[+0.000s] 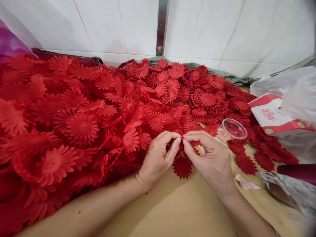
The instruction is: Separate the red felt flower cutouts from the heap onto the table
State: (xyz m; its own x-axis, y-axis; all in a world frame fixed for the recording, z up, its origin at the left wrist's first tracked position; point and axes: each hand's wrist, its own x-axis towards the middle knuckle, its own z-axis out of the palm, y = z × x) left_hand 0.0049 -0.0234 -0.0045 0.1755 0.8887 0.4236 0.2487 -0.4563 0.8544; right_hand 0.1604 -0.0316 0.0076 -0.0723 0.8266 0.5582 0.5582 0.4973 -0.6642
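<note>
My left hand (159,156) and my right hand (209,156) meet at the fingertips over the front edge of the flower heap. Thumb and forefinger of each are pinched on a small red piece (182,137), mostly covered by the fingers, so its exact kind is unclear. Below the hands a dark red artificial flower layer (182,167) with a toothed edge lies on the tan tabletop (170,210). Many more red artificial flower layers (82,128) are heaped to the left and behind, several with a small centre hole.
To the right are a clear plastic cup (234,129), a white and red carton (271,113), plastic bags (293,87) and a scrap of white tissue (247,182). A dark red bag (69,57) lies against the white tiled wall (138,26).
</note>
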